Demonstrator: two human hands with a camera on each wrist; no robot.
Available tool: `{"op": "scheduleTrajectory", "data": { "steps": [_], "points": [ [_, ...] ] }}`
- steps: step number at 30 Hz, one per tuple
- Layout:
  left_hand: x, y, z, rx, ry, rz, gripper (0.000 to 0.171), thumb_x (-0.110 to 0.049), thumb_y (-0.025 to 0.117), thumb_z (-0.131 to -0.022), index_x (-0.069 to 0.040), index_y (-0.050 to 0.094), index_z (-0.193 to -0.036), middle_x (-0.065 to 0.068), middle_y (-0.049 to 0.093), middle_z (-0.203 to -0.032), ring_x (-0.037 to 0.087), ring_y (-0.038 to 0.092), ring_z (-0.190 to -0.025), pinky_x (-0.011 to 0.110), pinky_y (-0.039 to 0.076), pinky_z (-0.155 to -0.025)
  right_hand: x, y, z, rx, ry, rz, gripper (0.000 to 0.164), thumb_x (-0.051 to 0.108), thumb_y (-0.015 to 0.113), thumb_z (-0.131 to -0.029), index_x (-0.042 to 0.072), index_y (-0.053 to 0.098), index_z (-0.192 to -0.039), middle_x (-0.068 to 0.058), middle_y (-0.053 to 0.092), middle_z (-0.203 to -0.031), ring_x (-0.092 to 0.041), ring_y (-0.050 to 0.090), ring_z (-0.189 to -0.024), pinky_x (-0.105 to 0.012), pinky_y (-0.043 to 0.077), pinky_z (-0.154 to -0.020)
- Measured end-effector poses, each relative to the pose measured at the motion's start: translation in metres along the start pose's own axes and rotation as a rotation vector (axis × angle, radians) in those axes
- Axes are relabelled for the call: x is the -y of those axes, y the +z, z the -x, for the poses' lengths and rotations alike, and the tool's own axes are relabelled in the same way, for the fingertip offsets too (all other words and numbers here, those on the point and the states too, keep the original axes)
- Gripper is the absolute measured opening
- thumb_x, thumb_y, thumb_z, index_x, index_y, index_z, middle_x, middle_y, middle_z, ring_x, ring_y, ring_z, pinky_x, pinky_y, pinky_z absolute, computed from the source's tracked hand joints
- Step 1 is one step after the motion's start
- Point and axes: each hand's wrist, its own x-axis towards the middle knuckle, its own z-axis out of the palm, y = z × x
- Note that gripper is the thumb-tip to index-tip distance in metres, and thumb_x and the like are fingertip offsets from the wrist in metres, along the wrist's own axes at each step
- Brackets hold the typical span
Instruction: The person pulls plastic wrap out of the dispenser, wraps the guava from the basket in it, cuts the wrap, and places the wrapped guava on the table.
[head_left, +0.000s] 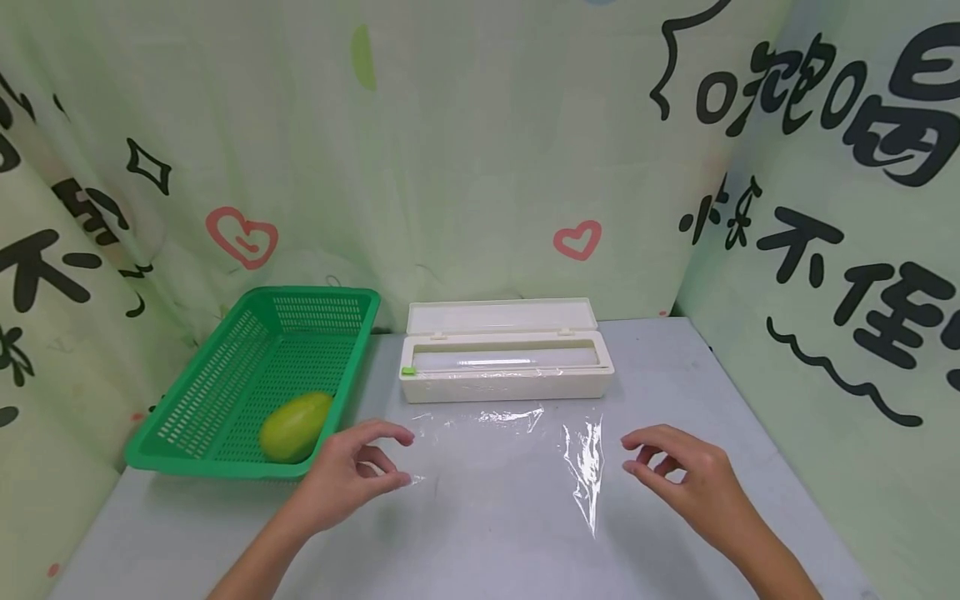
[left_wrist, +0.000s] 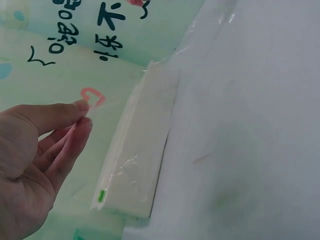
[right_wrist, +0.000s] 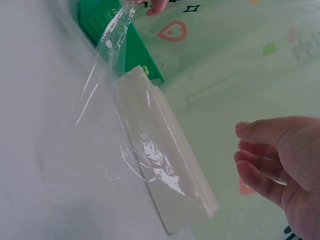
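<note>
A sheet of clear cling film (head_left: 585, 467) spreads from the front of the white cling film dispenser (head_left: 510, 388), with bright creases at its right side. My left hand (head_left: 356, 467) pinches the film's left edge between thumb and fingertips; in the left wrist view the film stretches away from the fingertips (left_wrist: 84, 119). Right of the film, my right hand (head_left: 686, 471) hovers with loosely bent fingers and nothing between them. In the right wrist view, thumb and fingers of that hand (right_wrist: 275, 155) stand apart. The dispenser's lid (head_left: 502, 317) is raised, and a green slider (head_left: 408, 371) sits at its left end.
A green plastic basket (head_left: 172, 454) stands on the left of the white table (head_left: 480, 567), beside my left hand. Inside it lies a yellow-green oval fruit (head_left: 296, 427). Printed curtains (head_left: 465, 167) hang behind the table and at both sides.
</note>
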Motion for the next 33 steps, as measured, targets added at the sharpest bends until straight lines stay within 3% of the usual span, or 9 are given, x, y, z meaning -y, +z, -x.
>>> {"op": "scheduleTrajectory", "data": {
  "steps": [6, 11, 16, 18, 20, 24, 27, 31, 33],
  "points": [
    [0.0027, 0.0008, 0.0002, 0.010, 0.067, -0.068, 0.045, -0.014, 0.085, -0.071, -0.023, 0.065, -0.110, -0.003, 0.064, -0.107, 0.007, 0.065, -0.077, 0.026, 0.055, -0.054, -0.0007, 0.0019, -0.0011, -0.003, 0.004, -0.025, 0.041, -0.006, 0.083, -0.063, 0.016, 0.070, -0.095, 0.008, 0.069, -0.088, 0.006, 0.058, -0.074, -0.007, 0.050, -0.064],
    [0.0027, -0.0001, -0.0005, 0.002, 0.079, -0.118, 0.044, -0.025, 0.086, -0.070, -0.026, 0.065, -0.110, -0.007, 0.066, -0.106, 0.005, 0.064, -0.079, 0.022, 0.049, -0.049, -0.0021, 0.0025, -0.0031, 0.006, 0.001, -0.008, 0.039, -0.005, 0.083, -0.065, 0.017, 0.070, -0.095, 0.010, 0.069, -0.088, 0.007, 0.058, -0.076, -0.007, 0.050, -0.064],
    [0.0003, -0.0028, -0.0001, -0.007, 0.032, -0.064, 0.022, -0.012, 0.069, -0.089, -0.021, 0.065, -0.108, 0.001, 0.066, -0.105, 0.010, 0.068, -0.072, 0.023, 0.046, -0.041, -0.0035, 0.0031, -0.0050, 0.019, -0.007, 0.002, 0.037, -0.004, 0.082, -0.068, 0.017, 0.070, -0.095, 0.011, 0.069, -0.089, 0.007, 0.058, -0.078, -0.008, 0.050, -0.065],
    [-0.0008, -0.0040, 0.0008, -0.018, -0.001, -0.038, 0.021, -0.004, 0.062, -0.092, -0.018, 0.065, -0.108, 0.005, 0.066, -0.103, 0.012, 0.069, -0.068, 0.023, 0.045, -0.038, -0.0035, 0.0039, -0.0055, 0.022, 0.007, 0.001, 0.036, -0.003, 0.081, -0.068, 0.017, 0.070, -0.095, 0.010, 0.069, -0.089, 0.006, 0.058, -0.078, -0.008, 0.050, -0.065],
    [-0.0018, -0.0047, 0.0015, -0.032, -0.025, -0.030, 0.024, 0.001, 0.062, -0.090, -0.016, 0.066, -0.107, 0.007, 0.066, -0.103, 0.013, 0.069, -0.066, 0.024, 0.044, -0.038, -0.0035, 0.0044, -0.0060, 0.023, 0.015, 0.000, 0.035, -0.003, 0.081, -0.069, 0.017, 0.070, -0.095, 0.009, 0.069, -0.088, 0.005, 0.058, -0.077, -0.008, 0.050, -0.065],
    [-0.0034, -0.0038, 0.0036, -0.040, -0.062, -0.040, 0.032, -0.004, 0.075, -0.081, -0.017, 0.066, -0.109, 0.007, 0.066, -0.106, 0.008, 0.069, -0.070, 0.024, 0.052, -0.051, -0.0033, 0.0048, -0.0064, 0.029, 0.008, 0.004, 0.034, -0.003, 0.081, -0.070, 0.017, 0.070, -0.095, 0.010, 0.070, -0.089, 0.005, 0.058, -0.078, -0.008, 0.050, -0.065],
    [-0.0031, -0.0028, 0.0047, -0.052, -0.037, -0.077, 0.038, -0.006, 0.080, -0.076, -0.017, 0.067, -0.109, 0.005, 0.067, -0.107, 0.005, 0.068, -0.072, 0.021, 0.052, -0.056, -0.0037, 0.0057, -0.0061, 0.031, 0.003, -0.006, 0.034, -0.004, 0.081, -0.070, 0.017, 0.070, -0.095, 0.010, 0.069, -0.088, 0.006, 0.058, -0.078, -0.007, 0.050, -0.066],
    [-0.0012, -0.0027, 0.0054, -0.071, 0.003, -0.126, 0.042, -0.007, 0.084, -0.071, -0.019, 0.067, -0.107, 0.000, 0.065, -0.102, 0.005, 0.067, -0.074, 0.019, 0.043, -0.047, -0.0054, 0.0071, -0.0048, 0.030, -0.006, -0.022, 0.035, -0.004, 0.080, -0.070, 0.017, 0.070, -0.095, 0.010, 0.069, -0.088, 0.006, 0.058, -0.078, -0.007, 0.049, -0.066],
    [-0.0003, -0.0026, 0.0057, -0.072, 0.003, -0.117, 0.039, -0.008, 0.083, -0.073, -0.020, 0.067, -0.107, -0.001, 0.065, -0.102, 0.005, 0.067, -0.075, 0.018, 0.046, -0.049, -0.0063, 0.0080, -0.0038, 0.031, -0.005, -0.025, 0.035, -0.004, 0.080, -0.070, 0.017, 0.070, -0.095, 0.010, 0.069, -0.088, 0.006, 0.058, -0.078, -0.007, 0.049, -0.066]
  ]
}}
